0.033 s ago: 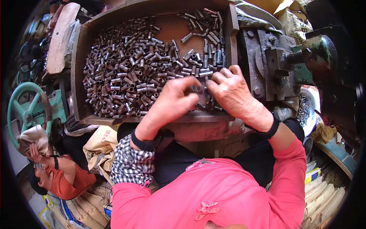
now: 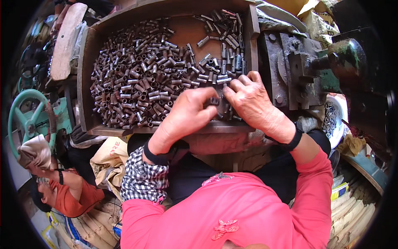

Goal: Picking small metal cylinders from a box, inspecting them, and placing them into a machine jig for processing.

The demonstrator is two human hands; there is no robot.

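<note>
My left hand (image 2: 190,108) is curled over the front right part of a wooden tray (image 2: 84,79). Pinched between its thumb and forefinger is a short dark metal tube (image 2: 214,101), slightly blurred. Close beside it, my right hand (image 2: 253,99) bends its fingers down at the tray's front right corner; its fingertips and whatever they grip are hidden. A large heap of short metal tubes (image 2: 137,83) fills the tray's left and middle. Longer slotted metal pieces (image 2: 233,41) lie along its right side.
Right of the tray stands a heavy machine with a steel block (image 2: 300,68) and a rounded dark head (image 2: 347,58). A white tub (image 2: 340,114) of metal pieces sits below it. To the left are a green handwheel (image 2: 30,118) and a co-worker in an orange shirt (image 2: 78,195).
My left hand has dipped slightly, its fingers closing nearer the thumb around the tube. The right hand has hardly moved. The co-worker's hand at the pale cloth has shifted a little.
</note>
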